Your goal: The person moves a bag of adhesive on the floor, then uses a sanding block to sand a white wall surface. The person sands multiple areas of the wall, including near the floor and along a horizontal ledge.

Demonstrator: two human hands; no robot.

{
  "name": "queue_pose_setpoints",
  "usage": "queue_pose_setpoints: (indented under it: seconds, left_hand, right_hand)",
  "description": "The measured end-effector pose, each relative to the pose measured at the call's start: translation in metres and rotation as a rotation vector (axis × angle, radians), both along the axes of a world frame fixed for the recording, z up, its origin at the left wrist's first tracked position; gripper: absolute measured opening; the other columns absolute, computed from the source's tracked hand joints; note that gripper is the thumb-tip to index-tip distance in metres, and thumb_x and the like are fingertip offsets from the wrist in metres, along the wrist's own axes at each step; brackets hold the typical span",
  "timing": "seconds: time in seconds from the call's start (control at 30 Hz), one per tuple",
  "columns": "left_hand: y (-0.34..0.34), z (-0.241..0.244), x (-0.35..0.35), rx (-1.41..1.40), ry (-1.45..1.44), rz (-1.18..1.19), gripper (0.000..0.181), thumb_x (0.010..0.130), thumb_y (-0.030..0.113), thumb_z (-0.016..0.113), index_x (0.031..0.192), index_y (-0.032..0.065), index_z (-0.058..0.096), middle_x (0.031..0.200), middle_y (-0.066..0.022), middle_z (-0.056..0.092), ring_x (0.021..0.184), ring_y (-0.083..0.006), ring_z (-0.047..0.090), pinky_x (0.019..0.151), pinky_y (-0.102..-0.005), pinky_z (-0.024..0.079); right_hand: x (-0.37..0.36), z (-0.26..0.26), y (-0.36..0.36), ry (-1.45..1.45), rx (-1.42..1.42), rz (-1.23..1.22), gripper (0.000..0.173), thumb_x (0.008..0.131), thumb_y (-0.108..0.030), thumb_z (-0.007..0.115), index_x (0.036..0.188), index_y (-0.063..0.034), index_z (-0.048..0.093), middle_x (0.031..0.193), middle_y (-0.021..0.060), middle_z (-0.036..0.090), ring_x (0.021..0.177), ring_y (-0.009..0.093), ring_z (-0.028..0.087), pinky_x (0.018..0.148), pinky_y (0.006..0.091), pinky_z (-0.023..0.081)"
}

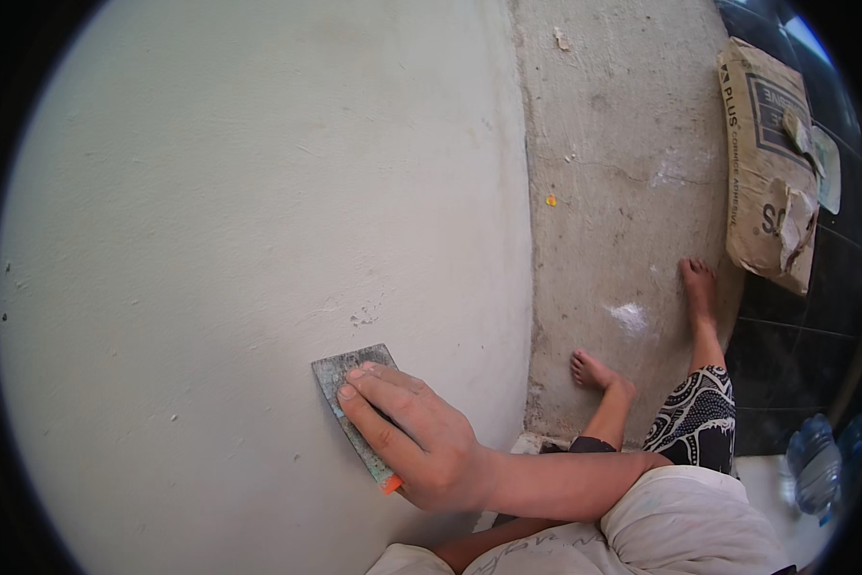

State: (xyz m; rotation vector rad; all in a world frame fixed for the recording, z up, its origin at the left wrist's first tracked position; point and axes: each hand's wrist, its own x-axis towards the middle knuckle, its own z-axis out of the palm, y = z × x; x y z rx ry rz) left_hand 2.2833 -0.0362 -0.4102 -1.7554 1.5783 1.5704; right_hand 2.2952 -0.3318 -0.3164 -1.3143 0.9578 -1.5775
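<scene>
My right hand (420, 431) grips a worn, flat rectangular hand tool (330, 365), a scraper or a sanding pad; I cannot tell which. Its face is grey and scuffed, with teal along one edge and an orange lower corner. Fingers lie over its upper face, while my thumb is hidden. The tool rests against a pale painted wall (258, 180) that fills the left of the view. Just beyond it, the wall has a small chipped patch (364, 316). Part of my left forearm shows below the right one, but the left hand itself is out of view.
A concrete floor strip (610, 108) runs along the wall, with my bare feet on it. White powder (628, 316) lies near them. A torn paper sack (765, 165) with printing lies across the strip's edge and black tiles (837, 287). Clear plastic bottles (815, 460) are at lower right.
</scene>
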Motion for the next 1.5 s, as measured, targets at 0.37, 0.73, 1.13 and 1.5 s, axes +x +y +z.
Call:
queue_pose_setpoints:
  seconds: [0.37, 0.73, 1.13, 1.5]
  left_hand:
    - [-0.012, 0.011, 0.005, 0.194, -0.013, -0.003, 0.046, 0.094, 0.044, 0.062, 0.126, 0.0109, 0.062, 0.135, -0.0201, 0.058, 0.121, -0.0259, 0.06, 0.104, -0.0394, 0.043]
    - [-0.047, 0.002, -0.016, 0.616, -0.027, -0.082, 0.047, 0.094, 0.046, 0.061, 0.126, 0.0114, 0.063, 0.138, -0.0209, 0.056, 0.123, -0.0235, 0.059, 0.107, -0.0372, 0.041]
    - [-0.046, -0.004, -0.01, 0.539, -0.051, 0.062, 0.065, 0.083, 0.056, 0.069, 0.126, 0.0067, 0.062, 0.116, -0.0223, 0.067, 0.106, -0.0362, 0.066, 0.088, -0.0495, 0.052]
    - [-0.014, -0.011, -0.001, 0.101, -0.007, 0.11, 0.036, 0.081, 0.04, 0.075, 0.1, 0.01, 0.067, 0.087, -0.0162, 0.066, 0.072, -0.0385, 0.067, 0.063, -0.0499, 0.053]
  right_hand:
    - [-0.012, -0.027, 0.074, -0.037, 0.292, 0.179, 0.047, 0.077, 0.001, 0.067, 0.123, 0.006, 0.064, 0.118, 0.0223, 0.061, 0.107, 0.04, 0.063, 0.096, 0.0459, 0.054]
    - [0.021, -0.239, 0.081, 0.314, 1.039, -0.019, 0.05, 0.077, 0.003, 0.063, 0.126, -0.0016, 0.056, 0.103, 0.0215, 0.051, 0.095, 0.043, 0.055, 0.083, 0.0504, 0.049]
    - [0.015, -0.208, 0.064, 0.265, 1.008, 0.032, 0.049, 0.078, 0.003, 0.064, 0.126, -0.0018, 0.056, 0.109, 0.0189, 0.053, 0.101, 0.041, 0.057, 0.08, 0.0487, 0.05]
    - [0.031, -0.336, 0.097, 0.319, 1.432, 0.141, 0.034, 0.089, -0.004, 0.054, 0.121, -0.0061, 0.061, 0.118, 0.0188, 0.057, 0.105, 0.04, 0.06, 0.088, 0.0485, 0.049]
